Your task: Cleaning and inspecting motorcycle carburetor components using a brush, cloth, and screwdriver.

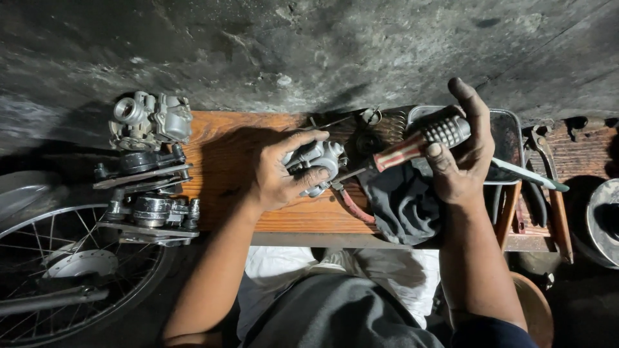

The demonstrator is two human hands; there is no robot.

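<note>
Two hands work mid-counter: the left hand (282,174) is clenched around a small metal carburetor body (317,162), pinning it to the wooden counter (225,154), while the right hand (459,158) grips a red-and-clear-handled screwdriver (401,151) whose tip meets the part. That casting looks rigid, dense and probably greasy, so it is best held around its bulky middle, clear of the thin fittings. A dark rag (403,203) lies at the near edge.

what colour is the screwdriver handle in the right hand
Red with pale stripes and a grey ribbed grip on the screwdriver handle, head view.
</note>
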